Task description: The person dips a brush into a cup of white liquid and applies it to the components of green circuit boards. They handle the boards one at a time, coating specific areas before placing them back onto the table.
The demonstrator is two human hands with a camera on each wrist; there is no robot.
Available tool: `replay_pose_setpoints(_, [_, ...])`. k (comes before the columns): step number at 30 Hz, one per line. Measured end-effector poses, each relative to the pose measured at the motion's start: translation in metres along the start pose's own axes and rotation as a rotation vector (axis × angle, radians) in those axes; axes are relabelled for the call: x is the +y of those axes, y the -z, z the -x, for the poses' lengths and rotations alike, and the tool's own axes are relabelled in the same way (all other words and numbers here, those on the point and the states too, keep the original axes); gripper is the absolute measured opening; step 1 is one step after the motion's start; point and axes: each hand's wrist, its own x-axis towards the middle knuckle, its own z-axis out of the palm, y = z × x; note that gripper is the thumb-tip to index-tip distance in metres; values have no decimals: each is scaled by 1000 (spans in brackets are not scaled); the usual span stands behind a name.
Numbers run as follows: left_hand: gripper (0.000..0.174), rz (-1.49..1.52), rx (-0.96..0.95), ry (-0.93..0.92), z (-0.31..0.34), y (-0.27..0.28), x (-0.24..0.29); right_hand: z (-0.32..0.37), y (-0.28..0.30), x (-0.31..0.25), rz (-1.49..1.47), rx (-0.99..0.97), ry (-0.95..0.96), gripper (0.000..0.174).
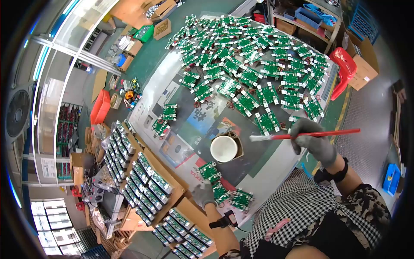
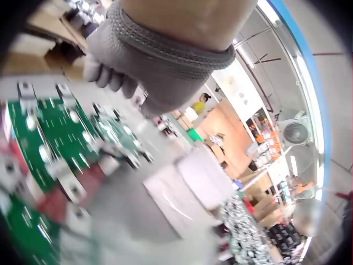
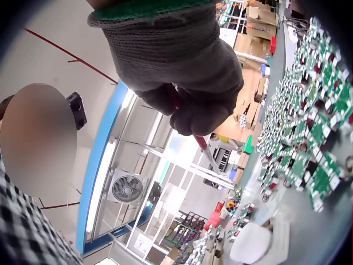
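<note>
Gripping red brush (image 1: 282, 136) in your right hand (image 1: 314, 141), bristles facing white tub (image 1: 224, 149), likely kept central for short reach. Your left hand (image 1: 203, 194): fingers bent beside near green boards (image 1: 221, 192); can't tell whether pinching one.

We're counting one paintbrush (image 1: 282, 137), one white tub (image 1: 224, 149), three circuit boards (image 1: 221, 193) at its six o'clock, two at ten.
</note>
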Motion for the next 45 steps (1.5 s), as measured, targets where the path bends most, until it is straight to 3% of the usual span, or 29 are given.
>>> replay_pose_setpoints(1, [47,5,2,-25,-10,0,-4,-4,-13,8,-11,-22,4,14])
replay_pose_setpoints(3, [54,39,-363,-112,-26,-5,-9,-15,-38,16,-45,-23,0,15])
replay_pose_setpoints(5, [48,166,-404,-111,-43,-27,-25,-22,-56,28,-79,-17,-31,17])
replay_pose_setpoints(7, [39,639,-289,-102,-49,-24,-17,-35,-66,40,15,-26,-146,18])
replay_pose_setpoints(9, [44,708,-218,-169,-83,-64,-32,-48,-80,42,74,-9,-178,17])
replay_pose_setpoints(11, [54,846,-80,92,-80,-61,-25,-61,-89,51,213,-21,-221,17])
replay_pose_setpoints(12, [54,849,-95,103,-77,-60,-21,-69,-91,58,331,-47,-135,16])
replay_pose_setpoints(17, [58,516,-126,48,-64,-36,-5,-93,-97,97,412,-141,-222,17])
replay_pose_setpoints(19, [55,462,-104,-21,-69,-37,-5,-100,-98,109,562,-198,-126,18])
replay_pose_setpoints(23, [53,482,-45,9,-60,-50,-2,-105,-104,111,616,-149,-238,17])
replay_pose_setpoints(26, [52,733,-27,241,-46,-54,8,-104,-104,139,587,-151,-147,19])
replay_pose_setpoints(30, [47,608,-135,243,-36,-14,40,-109,-95,143,458,-193,-139,19])
replay_pose_setpoints(32, [49,642,-198,293,-42,-12,39,-116,-88,107,57,-97,-617,19])
replay_pose_setpoints(36, [50,1012,-174,244,-48,-35,35,-108,-75,84,-115,-45,-616,20])
replay_pose_setpoints(41, [51,1075,-250,307,-64,-35,42,-86,-64,67,-165,6,-529,24])
replay_pose_setpoints(45, [46,1140,-273,187,-80,-48,38,-73,-63,48,-213,-30,-447,28])
